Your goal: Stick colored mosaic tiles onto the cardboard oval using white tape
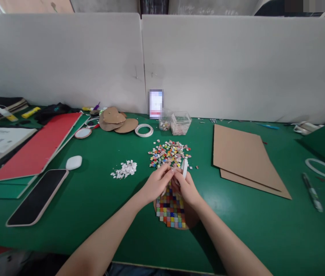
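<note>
The green tabletop (93, 214), cropped at both sides, leaves room either side of the tiled disc (190, 217), its far edge hidden. The left hand's (157, 184) grip I cannot tell; the right hand's (189, 188) clamps a white tape roll (184, 167).

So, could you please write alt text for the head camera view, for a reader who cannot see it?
A person's left hand and right hand meet above a partly covered mosaic of colored tiles, the right holding a white ring. Loose colored tiles lie just beyond, with white scraps to their left, on a green table.
</note>
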The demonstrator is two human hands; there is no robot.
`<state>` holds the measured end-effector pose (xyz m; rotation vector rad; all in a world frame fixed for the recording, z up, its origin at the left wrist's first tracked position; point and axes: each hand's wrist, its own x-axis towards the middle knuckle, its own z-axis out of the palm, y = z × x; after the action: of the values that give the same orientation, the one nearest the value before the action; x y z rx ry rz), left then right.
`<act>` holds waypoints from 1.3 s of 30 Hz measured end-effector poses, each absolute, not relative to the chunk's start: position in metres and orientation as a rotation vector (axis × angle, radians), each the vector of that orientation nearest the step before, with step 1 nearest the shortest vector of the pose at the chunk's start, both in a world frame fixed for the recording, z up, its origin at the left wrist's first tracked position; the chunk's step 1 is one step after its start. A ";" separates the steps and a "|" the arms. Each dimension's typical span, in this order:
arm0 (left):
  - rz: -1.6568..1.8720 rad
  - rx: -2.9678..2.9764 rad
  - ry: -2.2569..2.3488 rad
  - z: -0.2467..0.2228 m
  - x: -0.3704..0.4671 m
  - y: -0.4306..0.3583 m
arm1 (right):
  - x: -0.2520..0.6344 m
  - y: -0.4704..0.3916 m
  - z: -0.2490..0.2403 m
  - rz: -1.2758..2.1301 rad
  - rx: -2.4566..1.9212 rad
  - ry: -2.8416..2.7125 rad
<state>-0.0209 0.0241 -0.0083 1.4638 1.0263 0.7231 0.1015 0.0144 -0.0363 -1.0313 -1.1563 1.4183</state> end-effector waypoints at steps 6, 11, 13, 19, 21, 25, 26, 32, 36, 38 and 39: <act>0.775 1.408 1.003 -0.005 -0.020 0.025 | 0.098 0.014 -0.033 1.455 -1.016 -1.089; 0.833 1.358 1.043 -0.004 -0.018 0.025 | 0.095 0.013 -0.033 1.326 -1.087 -1.142; 0.882 1.395 1.092 -0.006 -0.017 0.026 | 0.095 0.013 -0.034 1.201 -1.108 -1.244; 0.892 1.472 1.167 -0.010 -0.018 0.028 | 0.098 0.013 -0.039 0.965 -1.246 -1.521; 0.861 1.462 1.153 -0.011 -0.019 0.028 | 0.099 0.013 -0.041 0.928 -1.260 -1.550; 0.797 1.427 1.109 -0.012 -0.020 0.028 | 0.101 0.012 -0.041 0.862 -1.265 -1.600; 0.787 1.426 1.102 -0.012 -0.020 0.027 | 0.101 0.012 -0.041 0.847 -1.269 -1.612; 0.762 1.425 1.117 -0.013 -0.020 0.025 | 0.103 0.013 -0.040 0.816 -1.294 -1.655; 0.727 1.385 1.058 -0.012 -0.023 0.026 | 0.102 0.012 -0.040 0.858 -1.255 -1.648; 0.700 1.354 1.006 -0.011 -0.025 0.027 | 0.101 0.011 -0.040 0.907 -1.222 -1.623; 0.692 1.348 0.990 -0.011 -0.026 0.028 | 0.101 0.011 -0.040 0.936 -1.206 -1.599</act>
<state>-0.0261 0.0282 -0.0107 1.3482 0.9904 0.6922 0.1008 0.0108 -0.0401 -1.2062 -1.5988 0.9355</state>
